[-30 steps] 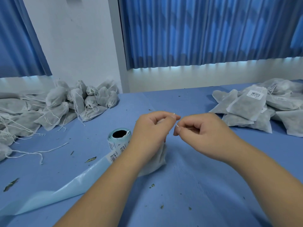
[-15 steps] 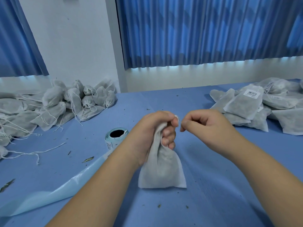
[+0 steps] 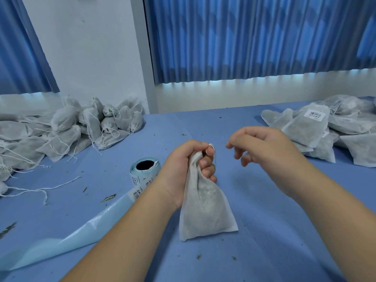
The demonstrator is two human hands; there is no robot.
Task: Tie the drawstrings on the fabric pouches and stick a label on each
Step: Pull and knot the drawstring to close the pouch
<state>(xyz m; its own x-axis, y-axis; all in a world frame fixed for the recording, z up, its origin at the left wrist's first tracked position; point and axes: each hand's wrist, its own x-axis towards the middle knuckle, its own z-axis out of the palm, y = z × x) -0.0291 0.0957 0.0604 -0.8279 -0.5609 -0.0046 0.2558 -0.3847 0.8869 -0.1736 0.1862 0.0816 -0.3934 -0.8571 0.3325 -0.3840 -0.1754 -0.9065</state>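
**Inspector:** Item under examination?

**Assessor:** One grey pouch point(image 3: 205, 212). Its neck is bunched inside the left hand point(image 3: 189, 165), whose fingers are curled tight round the gathered fabric. The long axis runs near upright, neck uppermost, with the bottom edge down at the table point(image 3: 274, 251) (whether it bears weight there, I cannot tell).

**Inspector:** The other hand?

**Assessor:** The right hand point(image 3: 262, 147) hovers just right of the pouch's neck and level with it, apart from the left thumb. Its fingers are loosely curled and slightly spread, pinching nothing I can make out. The drawstring is too fine to trace. A pale speck at the left thumb tip may be string or nail.

**Inspector:** Which relation governs the next move?

**Assessor:** In my judgement the knot is done or nearly so, and labelling falls due. The label roll point(image 3: 140, 178) lies just left of the pouch, beyond the left wrist. Its backing strip point(image 3: 61, 237) trails further left and toward the person. The free right hand is on the opposite side of the pouch from the roll. Either it reaches across the neck, or the left hand lays the pouch flat first.

**Inspector:** Surroundings?

**Assessor:** An unlabelled heap point(image 3: 61, 129) lies well left of the pouch. A labelled heap point(image 3: 325, 129) lies well right of it, nearer the free hand.
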